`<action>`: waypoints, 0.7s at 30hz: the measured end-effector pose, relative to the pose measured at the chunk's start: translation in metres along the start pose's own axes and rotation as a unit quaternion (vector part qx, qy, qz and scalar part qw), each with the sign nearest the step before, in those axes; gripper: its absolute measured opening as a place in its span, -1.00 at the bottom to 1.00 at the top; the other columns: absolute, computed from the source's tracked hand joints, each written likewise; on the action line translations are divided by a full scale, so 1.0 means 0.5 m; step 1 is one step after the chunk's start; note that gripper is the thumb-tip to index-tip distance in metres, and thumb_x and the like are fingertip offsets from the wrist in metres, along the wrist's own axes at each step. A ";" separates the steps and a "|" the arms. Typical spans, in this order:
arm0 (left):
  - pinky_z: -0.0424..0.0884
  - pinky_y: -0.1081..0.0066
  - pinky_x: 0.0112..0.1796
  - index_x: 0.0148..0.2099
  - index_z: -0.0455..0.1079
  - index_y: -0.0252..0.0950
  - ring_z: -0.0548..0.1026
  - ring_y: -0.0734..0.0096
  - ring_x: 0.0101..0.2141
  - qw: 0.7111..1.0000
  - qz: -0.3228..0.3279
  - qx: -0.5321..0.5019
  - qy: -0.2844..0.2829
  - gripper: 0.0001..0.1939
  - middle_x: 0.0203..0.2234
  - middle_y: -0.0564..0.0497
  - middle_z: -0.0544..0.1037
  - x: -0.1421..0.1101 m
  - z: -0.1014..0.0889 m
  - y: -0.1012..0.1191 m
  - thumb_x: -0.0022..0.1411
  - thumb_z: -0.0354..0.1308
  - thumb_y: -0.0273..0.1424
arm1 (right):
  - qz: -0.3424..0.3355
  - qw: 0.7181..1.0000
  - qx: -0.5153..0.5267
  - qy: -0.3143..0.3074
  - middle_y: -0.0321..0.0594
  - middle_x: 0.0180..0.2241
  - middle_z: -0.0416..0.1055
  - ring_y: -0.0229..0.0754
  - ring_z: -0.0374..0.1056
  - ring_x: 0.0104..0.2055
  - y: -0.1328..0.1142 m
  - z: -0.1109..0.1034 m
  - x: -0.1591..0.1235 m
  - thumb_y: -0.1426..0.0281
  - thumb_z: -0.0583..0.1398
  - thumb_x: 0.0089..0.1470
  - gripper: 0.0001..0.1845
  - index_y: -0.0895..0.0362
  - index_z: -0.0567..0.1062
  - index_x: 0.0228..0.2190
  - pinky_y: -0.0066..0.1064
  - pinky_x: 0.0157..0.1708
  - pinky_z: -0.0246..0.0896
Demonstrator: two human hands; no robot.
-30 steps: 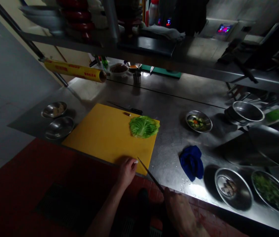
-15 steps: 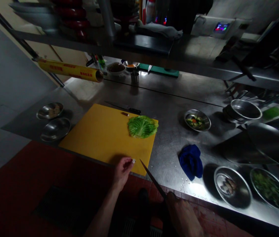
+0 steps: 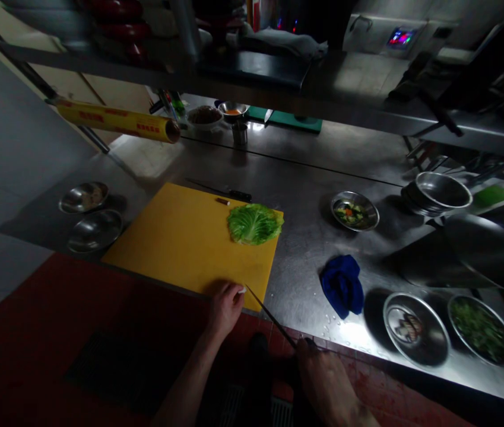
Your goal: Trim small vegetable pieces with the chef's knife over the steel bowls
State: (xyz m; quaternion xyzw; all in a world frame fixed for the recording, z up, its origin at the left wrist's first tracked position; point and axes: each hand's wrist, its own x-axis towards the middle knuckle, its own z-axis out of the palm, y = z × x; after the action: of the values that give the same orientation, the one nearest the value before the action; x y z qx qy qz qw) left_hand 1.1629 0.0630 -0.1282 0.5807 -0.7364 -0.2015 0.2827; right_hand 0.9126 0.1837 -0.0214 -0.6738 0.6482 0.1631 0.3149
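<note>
Knife: While I watch from far away, the long thin steel kitchen knife [image 3: 272,316] sits in the right hand [image 3: 327,385], its tip over the near corner of the big yellow plastic cutting board [image 3: 167,237].

Right fingers: They curl shut around the dark handle, but the dim light hides most of it.

Left fingers: The left hand [image 3: 226,309] rests at the near edge of the board, its fingers pressed together. A small white bit [image 3: 241,290] shows at the fingertips, just beside the knife tip. I cannot tell if they pinch it.

Handling: I think the knife is stiff and not too heavy, and I would take hold only by the handle. The white bit looks tiny and light, so fingertips would suit it.

Board: A soft, floppy green cabbage leaf [image 3: 254,224] lies on it, near the far edge.

Counts: I see two hands and three knives. One black-handled knife [image 3: 239,194] lies along the far edge of the board, and one lies on a far green board [image 3: 284,118]. There is one blue cloth [image 3: 341,286] on the steel counter [image 3: 305,172]. Six round steel bowls stand on this part of the counter, and one holds chopped green herbs [image 3: 481,329].
</note>
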 end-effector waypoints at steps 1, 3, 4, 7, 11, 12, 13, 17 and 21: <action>0.53 0.31 -0.17 -0.23 0.51 -0.21 0.61 0.26 -0.25 1.000 0.004 -0.002 0.001 -0.88 -0.32 -0.02 0.64 0.000 0.000 -0.001 0.31 0.18 -0.51 | -0.005 1.000 -0.010 -0.001 0.17 -0.10 0.66 0.08 0.64 -0.16 -0.002 0.000 0.001 0.73 -0.01 0.17 -0.48 0.28 0.58 0.01 -0.30 -0.25 0.44; 0.53 0.31 -0.16 -0.23 0.51 -0.21 0.61 0.27 -0.24 1.000 0.008 -0.004 0.001 -0.87 -0.32 -0.02 0.64 0.000 0.000 -0.002 0.31 0.17 -0.53 | -0.011 1.000 -0.027 0.001 0.17 -0.09 0.65 0.07 0.64 -0.15 -0.005 0.002 0.003 0.74 -0.01 0.15 -0.47 0.29 0.59 0.00 -0.30 -0.23 0.46; 0.53 0.31 -0.16 -0.23 0.52 -0.21 0.61 0.27 -0.24 1.000 0.009 -0.003 0.001 -0.86 -0.32 -0.02 0.64 0.001 0.000 -0.001 0.30 0.17 -0.53 | -0.012 0.999 -0.035 0.005 0.17 -0.09 0.65 0.06 0.64 -0.16 -0.006 0.005 0.003 0.75 -0.02 0.15 -0.46 0.29 0.59 0.01 -0.31 -0.24 0.46; 0.52 0.30 -0.16 -0.23 0.52 -0.22 0.60 0.26 -0.23 1.000 0.006 0.010 -0.006 -0.86 -0.32 -0.02 0.63 0.002 -0.001 0.001 0.30 0.18 -0.55 | -0.015 0.998 -0.051 0.019 0.17 -0.10 0.65 0.06 0.64 -0.16 -0.009 0.010 0.003 0.75 -0.01 0.14 -0.45 0.29 0.59 0.02 -0.31 -0.24 0.47; 0.49 0.31 -0.16 -0.23 0.52 -0.22 0.59 0.26 -0.23 1.000 0.010 0.021 -0.013 -0.85 -0.32 -0.01 0.62 0.003 -0.002 0.004 0.31 0.18 -0.56 | -0.014 0.999 -0.038 0.016 0.16 -0.12 0.66 0.09 0.64 -0.15 -0.014 0.006 -0.002 0.74 0.00 0.16 -0.48 0.28 0.59 0.01 -0.26 -0.22 0.49; 0.49 0.31 -0.16 -0.23 0.52 -0.22 0.58 0.26 -0.23 1.000 0.010 0.023 -0.013 -0.85 -0.32 -0.01 0.62 0.003 -0.002 0.005 0.30 0.18 -0.56 | -0.013 0.999 -0.037 0.014 0.16 -0.11 0.65 0.10 0.64 -0.15 -0.015 0.003 -0.002 0.74 0.00 0.16 -0.47 0.28 0.59 0.02 -0.24 -0.22 0.49; 0.49 0.31 -0.16 -0.24 0.52 -0.23 0.58 0.26 -0.23 1.000 0.010 0.025 -0.013 -0.85 -0.33 -0.01 0.61 0.003 -0.002 0.005 0.30 0.18 -0.56 | -0.014 0.999 -0.038 0.010 0.16 -0.09 0.65 0.10 0.64 -0.15 -0.017 0.001 -0.003 0.74 -0.01 0.16 -0.46 0.27 0.59 0.02 -0.23 -0.21 0.49; 0.48 0.31 -0.19 -0.24 0.53 -0.23 0.58 0.25 -0.25 0.999 0.005 0.029 -0.015 -0.85 -0.33 -0.02 0.61 0.004 -0.003 0.006 0.28 0.20 -0.57 | -0.015 0.999 -0.044 0.003 0.15 -0.07 0.64 0.07 0.64 -0.14 -0.020 -0.004 -0.003 0.74 0.00 0.16 -0.47 0.27 0.60 0.01 -0.27 -0.20 0.47; 0.48 0.32 -0.18 -0.22 0.54 -0.22 0.59 0.26 -0.24 1.000 0.004 0.019 -0.025 -0.84 -0.31 -0.02 0.63 0.004 -0.004 0.007 0.30 0.19 -0.58 | -0.013 0.999 -0.031 -0.004 0.16 -0.08 0.65 0.08 0.65 -0.15 -0.018 -0.006 -0.005 0.73 0.01 0.17 -0.48 0.29 0.58 0.03 -0.28 -0.22 0.47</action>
State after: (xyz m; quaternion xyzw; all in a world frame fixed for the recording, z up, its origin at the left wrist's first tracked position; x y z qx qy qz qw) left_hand 1.1611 0.0622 -0.1242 0.5781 -0.7489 -0.2012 0.2539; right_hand 0.9206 0.1835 -0.0157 -0.6908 0.6331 0.1814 0.2986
